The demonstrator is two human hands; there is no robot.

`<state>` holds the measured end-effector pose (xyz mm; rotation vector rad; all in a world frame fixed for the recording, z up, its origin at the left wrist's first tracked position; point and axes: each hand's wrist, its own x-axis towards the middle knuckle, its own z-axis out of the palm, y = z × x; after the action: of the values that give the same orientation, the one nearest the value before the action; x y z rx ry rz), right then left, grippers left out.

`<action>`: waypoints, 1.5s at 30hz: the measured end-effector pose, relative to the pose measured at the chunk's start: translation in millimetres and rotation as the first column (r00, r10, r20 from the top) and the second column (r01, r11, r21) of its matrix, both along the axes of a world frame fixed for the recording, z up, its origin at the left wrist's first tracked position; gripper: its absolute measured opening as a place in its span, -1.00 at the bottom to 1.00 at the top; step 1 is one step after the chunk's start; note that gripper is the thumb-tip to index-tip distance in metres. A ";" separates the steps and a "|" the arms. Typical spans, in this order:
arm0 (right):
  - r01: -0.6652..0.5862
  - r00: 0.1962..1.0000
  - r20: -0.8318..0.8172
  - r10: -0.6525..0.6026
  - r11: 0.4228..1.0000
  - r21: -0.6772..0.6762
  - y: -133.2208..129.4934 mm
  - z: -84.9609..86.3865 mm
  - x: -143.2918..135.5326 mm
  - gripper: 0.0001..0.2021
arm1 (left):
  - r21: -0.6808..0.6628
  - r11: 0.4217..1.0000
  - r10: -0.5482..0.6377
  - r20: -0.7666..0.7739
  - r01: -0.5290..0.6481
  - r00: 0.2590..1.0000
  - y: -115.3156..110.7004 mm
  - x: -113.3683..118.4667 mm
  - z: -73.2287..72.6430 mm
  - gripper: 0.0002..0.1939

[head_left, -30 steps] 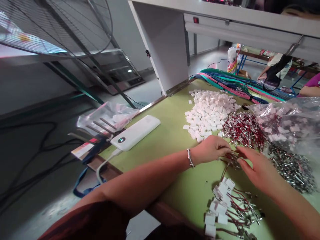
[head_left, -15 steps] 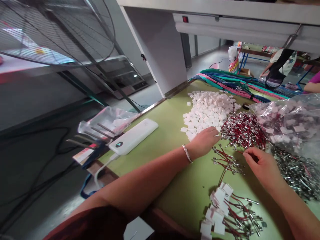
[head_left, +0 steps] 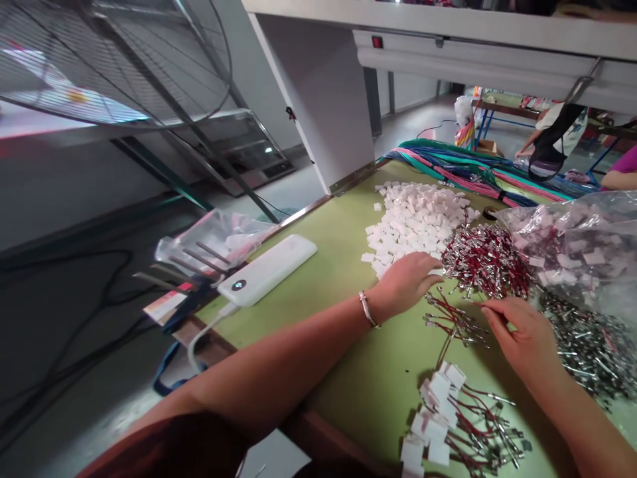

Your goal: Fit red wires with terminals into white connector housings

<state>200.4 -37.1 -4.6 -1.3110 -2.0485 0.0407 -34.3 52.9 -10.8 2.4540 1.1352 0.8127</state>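
My left hand point(head_left: 409, 284) is at the front edge of a heap of small white plastic housings point(head_left: 423, 212). Its thumb and fingers close on one white housing point(head_left: 436, 271). My right hand point(head_left: 522, 332) pinches a short red wire point(head_left: 476, 303) whose end points towards my left hand. Just beyond lies a pile of red wires with metal terminals point(head_left: 488, 262). Several loose red wires point(head_left: 452, 318) rest on the green tabletop point(head_left: 368, 372) between and below my hands. Closer to me are wires with white housings fitted point(head_left: 438, 405), laid in a row.
A white power bank point(head_left: 269, 269) with a cable lies at left. Clear bags of white pieces point(head_left: 577, 245) and dark metal parts point(head_left: 592, 338) stand at right. Bundled coloured cables point(head_left: 462, 169) run along the back. A fan point(head_left: 149, 66) stands left; a person's arm point(head_left: 620, 176) shows far right.
My left hand's fingers have come away from the heap's edge, and a white housing now shows in them. My right hand has moved slightly left with the red wire, nearer my left hand.
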 end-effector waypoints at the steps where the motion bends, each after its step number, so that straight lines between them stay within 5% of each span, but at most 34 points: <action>1: -0.006 1.000 0.001 0.006 1.000 0.020 -0.8 1.6 -0.9 -0.86 | -0.107 0.994 0.006 0.144 0.010 0.990 -4.7 0.7 2.4 -0.83; 3: -0.011 1.000 0.001 0.011 0.999 0.039 -2.5 5.0 -2.9 -0.87 | -0.381 0.916 0.031 0.384 0.128 0.923 -14.0 3.2 6.0 -0.80; 5: -0.009 1.000 -0.001 0.009 1.000 0.030 -4.2 7.9 -5.1 -0.87 | -0.592 0.755 0.090 0.520 0.282 0.850 -21.3 6.7 7.3 -0.78; 7: -0.007 1.000 -0.011 0.007 1.000 0.017 -5.3 9.8 -7.0 -0.87 | -0.677 0.625 0.141 0.587 0.388 0.797 -25.4 10.3 5.9 -0.80; 11: -0.023 0.999 -0.040 0.023 1.000 0.009 -5.6 10.8 -8.5 -0.86 | -0.700 0.536 0.195 0.646 0.472 0.738 -27.2 14.2 -0.3 -0.84; 20: -0.052 0.999 -0.009 0.053 0.997 0.057 -4.9 7.6 -5.1 -0.90 | -0.669 0.579 0.187 0.665 0.466 0.723 -28.5 13.6 3.5 -0.83; 28: 0.019 0.988 0.150 -0.041 0.989 0.146 -5.1 3.1 -3.9 -0.88 | -0.668 0.472 0.185 0.713 0.575 0.676 -28.0 12.6 1.1 -0.84; 34: 0.085 0.995 -0.036 -0.090 0.990 -0.110 -10.5 1.5 -10.7 -0.82 | -0.651 0.487 0.150 0.719 0.582 0.679 -27.9 14.1 -0.2 -0.80; 40: 0.089 0.996 0.005 -0.089 0.978 -0.189 -11.9 3.3 -22.5 -0.74 | -0.562 0.632 0.010 0.694 0.534 0.719 -33.6 17.3 0.8 -0.79; 45: 0.049 0.999 0.008 -0.049 0.977 -0.209 -8.4 2.3 -29.9 -0.74 | -0.611 0.544 0.050 0.708 0.576 0.705 -36.4 21.3 -2.1 -0.78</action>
<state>170.5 -45.5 -2.4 -1.4889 -2.0569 0.2391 -13.1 16.5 -12.9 1.3086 0.5636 0.7219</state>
